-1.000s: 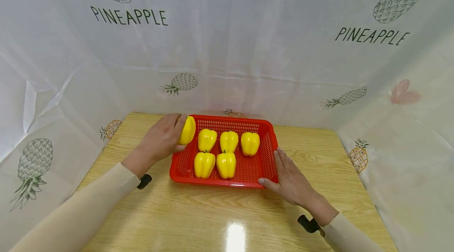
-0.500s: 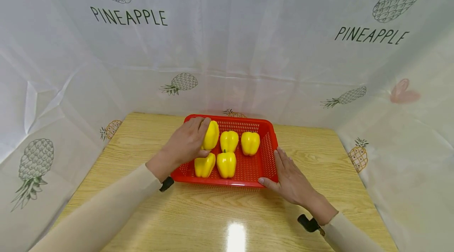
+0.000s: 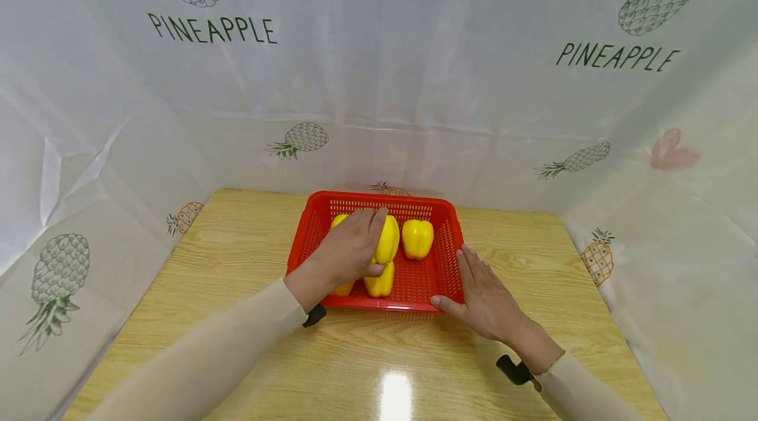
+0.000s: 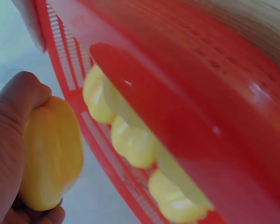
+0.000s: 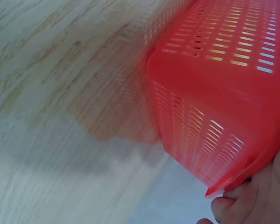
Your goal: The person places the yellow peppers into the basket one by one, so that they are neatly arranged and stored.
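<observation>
My left hand [image 3: 349, 247] grips a yellow bell pepper [image 3: 387, 241] and holds it over the red plastic basket [image 3: 408, 306]. In the left wrist view the thumb and fingers wrap round the held pepper [image 4: 51, 154], level with the basket rim. Several other yellow bell peppers lie in the basket. One pepper [image 3: 418, 239] stands by itself toward the right; another [image 3: 380, 281] shows below my left hand, and the left ones are partly hidden by it. My right hand [image 3: 488, 302] rests at the basket's front right corner, fingers straight along the side, thumb on the front rim.
The basket stands on a light wooden table [image 3: 379, 355] near its back edge. White sheeting [image 3: 385, 79] with pineapple prints hangs behind and at both sides. Dark wrist-worn devices show on both arms, the right one [image 3: 514, 371] close over the table.
My left hand has moved right with the pepper, from the basket's left edge to over its middle, now covering the left peppers. The right hand and the basket have stayed in place.
</observation>
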A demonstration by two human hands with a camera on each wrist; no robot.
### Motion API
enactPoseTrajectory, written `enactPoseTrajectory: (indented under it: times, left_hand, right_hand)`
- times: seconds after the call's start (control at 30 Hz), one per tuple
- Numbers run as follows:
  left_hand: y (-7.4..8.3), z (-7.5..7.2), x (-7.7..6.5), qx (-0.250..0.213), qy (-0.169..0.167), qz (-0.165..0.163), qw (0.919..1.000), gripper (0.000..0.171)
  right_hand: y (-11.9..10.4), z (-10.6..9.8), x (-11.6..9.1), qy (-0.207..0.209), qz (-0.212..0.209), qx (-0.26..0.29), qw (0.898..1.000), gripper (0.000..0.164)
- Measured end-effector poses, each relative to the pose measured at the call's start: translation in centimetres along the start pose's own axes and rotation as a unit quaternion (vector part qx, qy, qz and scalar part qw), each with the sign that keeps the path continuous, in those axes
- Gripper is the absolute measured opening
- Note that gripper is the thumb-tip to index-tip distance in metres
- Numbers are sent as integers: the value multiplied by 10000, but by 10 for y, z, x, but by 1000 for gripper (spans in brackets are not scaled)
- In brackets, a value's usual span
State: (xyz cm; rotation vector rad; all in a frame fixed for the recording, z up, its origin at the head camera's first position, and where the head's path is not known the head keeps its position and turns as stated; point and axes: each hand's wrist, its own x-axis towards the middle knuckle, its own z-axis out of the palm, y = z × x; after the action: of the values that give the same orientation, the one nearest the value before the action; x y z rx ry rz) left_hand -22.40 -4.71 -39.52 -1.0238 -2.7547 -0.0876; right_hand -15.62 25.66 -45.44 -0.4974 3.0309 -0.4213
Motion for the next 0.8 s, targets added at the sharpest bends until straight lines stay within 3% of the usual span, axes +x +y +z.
enactPoseTrajectory:
  times: [0.47,0.8]
  left_hand:
    - [37,13,30,197,-353,7,9992,106]
    - [56,30,42,648,-494,434,9957,104]
  right_hand:
    - [-2,-7,0,-142,33,-336,9993,115]
    - [-2,-7,-1,-134,60,-279,9995,115]
